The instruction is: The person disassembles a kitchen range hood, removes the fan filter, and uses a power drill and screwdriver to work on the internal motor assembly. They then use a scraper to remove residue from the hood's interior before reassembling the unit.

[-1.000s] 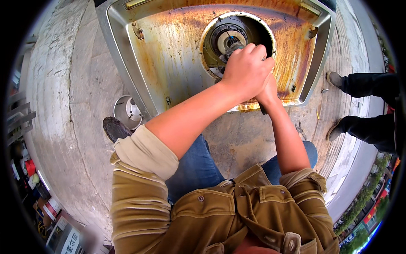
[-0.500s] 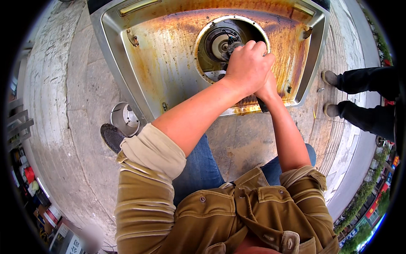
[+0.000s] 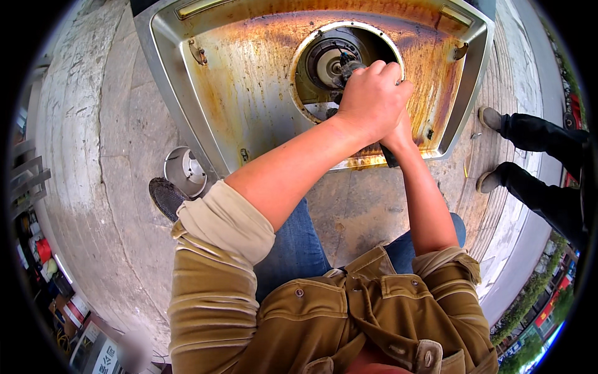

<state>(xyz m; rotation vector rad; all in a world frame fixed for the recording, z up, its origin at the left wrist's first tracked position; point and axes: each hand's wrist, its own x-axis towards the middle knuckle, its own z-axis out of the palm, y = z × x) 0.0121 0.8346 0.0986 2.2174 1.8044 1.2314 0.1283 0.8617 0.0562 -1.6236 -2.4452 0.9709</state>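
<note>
A grease-stained stainless steel range hood (image 3: 249,112) lies in front of me. Inside its round opening sits a motor with a pale round hub (image 3: 328,67). My left hand (image 3: 375,96) is closed over a black power tool (image 3: 352,67), whose dark front end points at the hub. Below and partly behind it, my right hand (image 3: 400,132) wraps round the same tool; its fingers are mostly hidden. The tool's black lower end (image 3: 389,156) sticks out under my hands. Whether the tip touches the hub, I cannot tell.
A round metal drum-like part (image 3: 185,171) stands on the pavement by my left shoe (image 3: 167,198). At the right, another person's dark-trousered legs (image 3: 536,134) are close to the hood. Assorted goods (image 3: 47,255) line the far left edge.
The hood, the tool and both my hands appear slightly farther right in view. My grip looks the same. The other person's legs appear slightly lower.
</note>
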